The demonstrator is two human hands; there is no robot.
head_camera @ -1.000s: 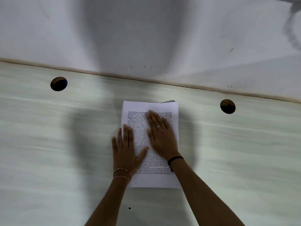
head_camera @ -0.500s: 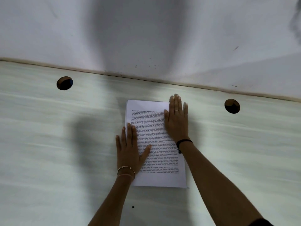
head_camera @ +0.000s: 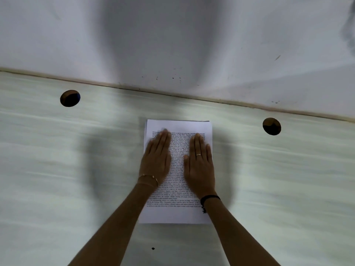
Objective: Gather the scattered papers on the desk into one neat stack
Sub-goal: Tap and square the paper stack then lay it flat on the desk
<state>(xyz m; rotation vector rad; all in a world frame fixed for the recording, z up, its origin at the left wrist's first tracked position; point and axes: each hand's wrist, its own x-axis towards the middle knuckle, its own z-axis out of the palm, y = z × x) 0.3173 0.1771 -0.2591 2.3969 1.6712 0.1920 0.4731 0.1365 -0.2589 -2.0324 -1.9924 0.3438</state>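
Observed: stack of white printed paper sheets (head_camera: 177, 169) lies flat on the pale wood-grained desk (head_camera: 76, 169), directly under both palms. The left hand (head_camera: 156, 160) and right hand (head_camera: 198, 166) press down side by side, fingers straight and together, gripping nothing. The left fingertips are blurred. A slight edge offset shows beyond the left fingertips.

Judgement: sheets light, limp, prone to sliding over one another. Best taken at the long edges outboard of each hand and squeezed inward.

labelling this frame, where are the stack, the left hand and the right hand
stack (head_camera: 177, 215): head view, bare bottom margin of the top sheet
left hand (head_camera: 156, 160): head view, back of the hand
right hand (head_camera: 199, 167): head view, back of the hand
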